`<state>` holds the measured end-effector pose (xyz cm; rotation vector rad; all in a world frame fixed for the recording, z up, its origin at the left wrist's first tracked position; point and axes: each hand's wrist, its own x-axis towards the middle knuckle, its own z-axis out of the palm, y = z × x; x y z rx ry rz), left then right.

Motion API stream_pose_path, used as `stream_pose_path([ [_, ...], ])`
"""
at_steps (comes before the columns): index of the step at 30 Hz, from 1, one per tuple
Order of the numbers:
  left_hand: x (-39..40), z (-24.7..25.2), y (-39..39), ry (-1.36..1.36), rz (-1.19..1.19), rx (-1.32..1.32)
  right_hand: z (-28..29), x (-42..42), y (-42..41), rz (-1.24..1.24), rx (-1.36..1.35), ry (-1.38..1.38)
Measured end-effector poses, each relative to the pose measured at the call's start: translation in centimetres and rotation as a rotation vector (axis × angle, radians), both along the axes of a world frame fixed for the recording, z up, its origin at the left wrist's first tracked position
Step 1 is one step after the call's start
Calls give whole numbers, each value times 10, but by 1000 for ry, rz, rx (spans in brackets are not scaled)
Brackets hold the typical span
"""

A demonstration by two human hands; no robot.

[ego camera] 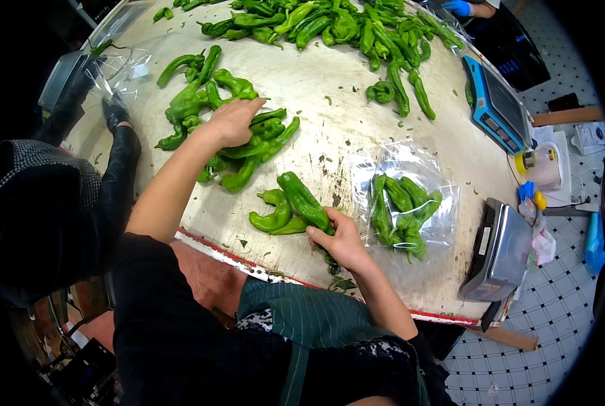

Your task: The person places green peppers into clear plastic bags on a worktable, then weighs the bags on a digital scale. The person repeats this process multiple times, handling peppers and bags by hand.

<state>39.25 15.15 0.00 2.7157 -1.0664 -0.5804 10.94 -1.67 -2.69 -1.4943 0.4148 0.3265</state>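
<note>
My left hand (pixel 235 122) reaches over a loose pile of long green peppers (pixel 251 147) on the worn white table; its fingertips lie on the peppers, and whether they grip one is hidden. With thumb and fingers, my right hand (pixel 340 238) holds the lower end of a large green pepper (pixel 304 202) near the table's front edge. A curled green pepper (pixel 274 213) and another pepper, partly covered, lie just left of it. To the right of my right hand, a clear plastic bag (pixel 447 213) with several green peppers (pixel 406 208) inside lies flat.
A big heap of green peppers (pixel 333 25) spans the far side. Scales stand at right, one blue (pixel 497 109) and one grey (pixel 497 254), and another (pixel 61 81) at far left. A co-worker's gloved hand (pixel 114 112) is at left, another's blue glove (pixel 457 7) at top right.
</note>
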Motion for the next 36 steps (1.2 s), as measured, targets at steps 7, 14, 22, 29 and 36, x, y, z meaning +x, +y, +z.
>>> stream_pose_path([
  [7, -8, -15, 19, 95, 8, 82, -6, -17, 0, -242, 168, -3],
  [14, -25, -32, 3, -213, -19, -378, -11, -21, -2, -268, 187, 12],
  [22, -23, -48, 2, -169, 159, -525, -9, -20, -3, -298, 199, 9],
  [29, -116, 59, 95, 502, -10, -402, -16, -21, -8, -301, 174, -31],
  [36, -199, 13, 173, 254, -447, -100, -20, -14, -9, -312, 199, -18],
])
